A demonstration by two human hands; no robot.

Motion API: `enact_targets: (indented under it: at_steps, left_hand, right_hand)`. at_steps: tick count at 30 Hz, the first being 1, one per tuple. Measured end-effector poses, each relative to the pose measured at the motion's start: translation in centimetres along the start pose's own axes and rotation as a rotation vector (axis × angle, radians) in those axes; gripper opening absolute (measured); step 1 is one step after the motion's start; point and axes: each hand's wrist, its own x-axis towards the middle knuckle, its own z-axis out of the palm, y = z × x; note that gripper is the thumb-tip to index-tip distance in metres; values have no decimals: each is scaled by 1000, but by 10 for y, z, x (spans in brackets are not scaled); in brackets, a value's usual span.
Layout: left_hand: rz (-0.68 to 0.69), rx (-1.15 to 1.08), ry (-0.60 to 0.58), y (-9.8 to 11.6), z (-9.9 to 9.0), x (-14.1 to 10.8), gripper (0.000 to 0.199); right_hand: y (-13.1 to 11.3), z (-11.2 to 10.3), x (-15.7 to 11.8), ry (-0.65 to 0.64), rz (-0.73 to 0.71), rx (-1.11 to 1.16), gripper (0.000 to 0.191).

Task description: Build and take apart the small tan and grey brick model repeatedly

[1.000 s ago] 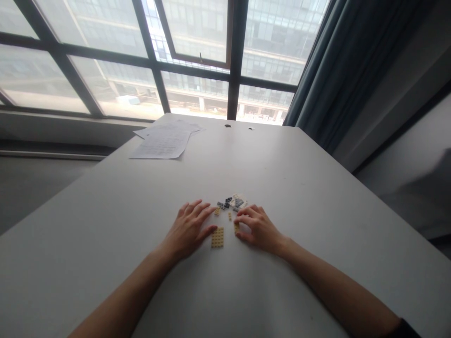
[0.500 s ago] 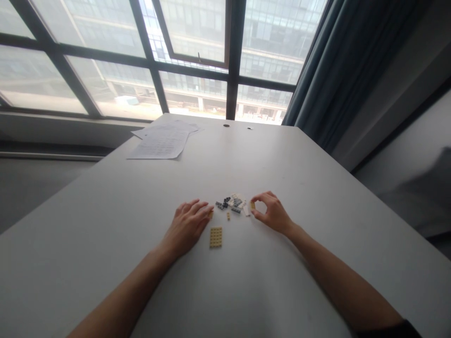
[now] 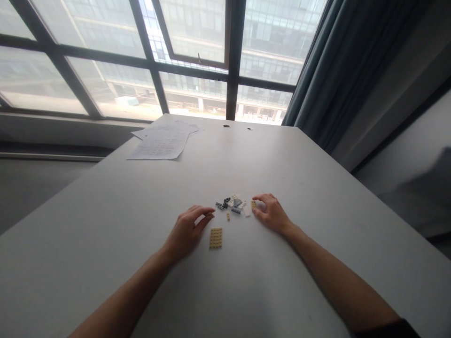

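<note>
Between the thumb and fingers of my left hand (image 3: 186,230) is a small tan toy brick (image 3: 209,215), mostly covered by the fingertips. My right hand (image 3: 273,213) pinches another tan toy brick (image 3: 253,204) at the right side of a loose pile. That pile holds several white bricks (image 3: 235,199), grey bricks (image 3: 236,211) and dark grey bricks (image 3: 225,203), with a flat white piece (image 3: 247,212) at its right edge. A small tan piece (image 3: 228,217) lies just in front of the pile. Nearer to me, a tan studded plate (image 3: 215,238) rests flat, right of my left wrist.
Everything lies on a white table (image 3: 282,272). Printed paper sheets (image 3: 158,143) overlap at its far left edge. Two small round fittings (image 3: 226,126) sit near the back edge, below the large window. A blue-grey curtain (image 3: 327,75) hangs at the right.
My left hand has turned, its fingers drawing together into a pinch on the tan brick. The right hand has shifted only slightly, still gripping its brick. The pile and plate stay put.
</note>
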Motion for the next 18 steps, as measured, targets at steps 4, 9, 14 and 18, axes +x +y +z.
enact_targets:
  at_steps: [4, 9, 14, 18]
  left_hand:
    - [-118, -125, 36, 0, 1, 0, 29]
    - [-145, -227, 47, 0, 3, 1, 28]
    - [-101, -165, 98, 11, 4, 0, 21]
    - [66, -155, 87, 24, 8, -6, 16]
  right_hand:
    - [-4, 1, 0, 64, -42, 27, 27]
    - [-25, 2, -3, 114, -61, 128, 22]
    - [-62, 5, -10, -91, -38, 435, 23]
    - [-81, 14, -17, -226, 34, 643, 20]
